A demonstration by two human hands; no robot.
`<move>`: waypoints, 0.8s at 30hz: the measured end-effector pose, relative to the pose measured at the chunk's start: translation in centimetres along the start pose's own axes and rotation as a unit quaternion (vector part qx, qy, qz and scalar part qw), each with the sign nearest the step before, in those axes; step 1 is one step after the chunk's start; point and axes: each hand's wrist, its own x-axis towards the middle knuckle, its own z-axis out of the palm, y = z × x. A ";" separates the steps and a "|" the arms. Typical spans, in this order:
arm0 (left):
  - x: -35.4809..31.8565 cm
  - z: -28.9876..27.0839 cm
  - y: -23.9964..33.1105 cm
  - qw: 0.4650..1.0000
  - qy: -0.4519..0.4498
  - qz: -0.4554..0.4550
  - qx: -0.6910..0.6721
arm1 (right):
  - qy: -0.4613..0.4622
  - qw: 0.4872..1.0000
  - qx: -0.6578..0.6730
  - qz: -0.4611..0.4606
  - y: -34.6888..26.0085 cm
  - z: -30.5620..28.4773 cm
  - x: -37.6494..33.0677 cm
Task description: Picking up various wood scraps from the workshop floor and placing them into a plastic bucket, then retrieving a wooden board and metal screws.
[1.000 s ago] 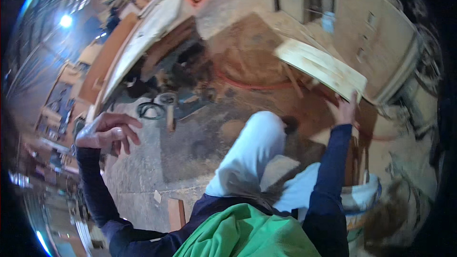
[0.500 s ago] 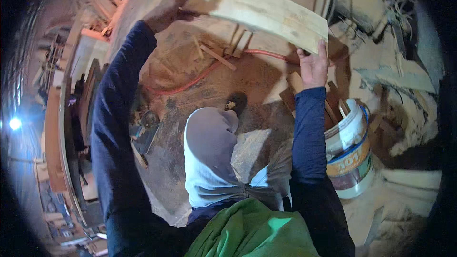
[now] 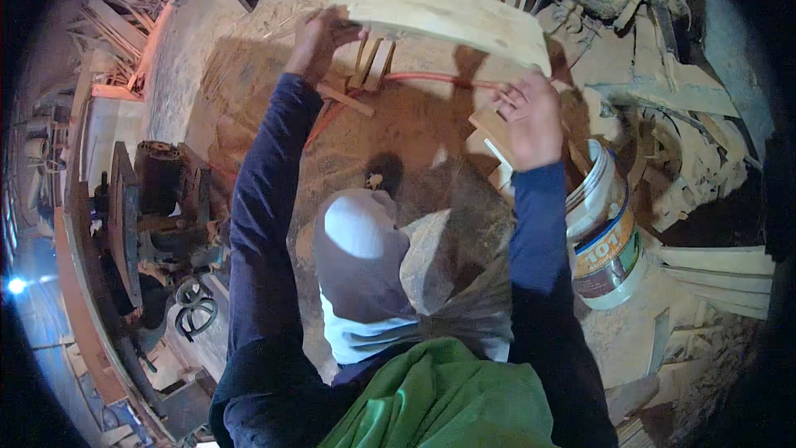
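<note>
A pale, gently curved wooden board (image 3: 444,18) is held up in front of me, its long side running left to right. My left hand (image 3: 322,43) grips its left end, fingers around the lower corner. At the right end, my right hand (image 3: 531,114) is closed against the corner, fingers curled in. Just how the right fingertips press on the wood is partly hidden by the hand itself.
Below the board, wood offcuts (image 3: 352,99) and an orange hose (image 3: 427,77) lie on the dusty floor. A white bucket (image 3: 609,270) holding wood pieces stands to my right. Machinery (image 3: 157,191) is at my left, scrap wood (image 3: 696,166) at far right.
The view has turned left. My left hand has shifted from the board's far left edge to its lower left corner, and my right fingers have curled in from a straighter hold.
</note>
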 end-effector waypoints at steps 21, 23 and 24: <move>-3.3 2.9 -3.4 0.993 -0.018 -0.037 0.112 | -0.570 0.788 -0.190 -0.133 7.3 17.3 -27.1; -3.3 3.4 -4.3 0.992 -0.011 -0.050 0.116 | -0.578 0.780 -0.216 -0.104 8.2 17.7 -27.6; -3.6 3.2 -4.3 0.991 0.006 -0.059 0.119 | -0.587 0.772 -0.227 -0.088 9.1 18.0 -28.3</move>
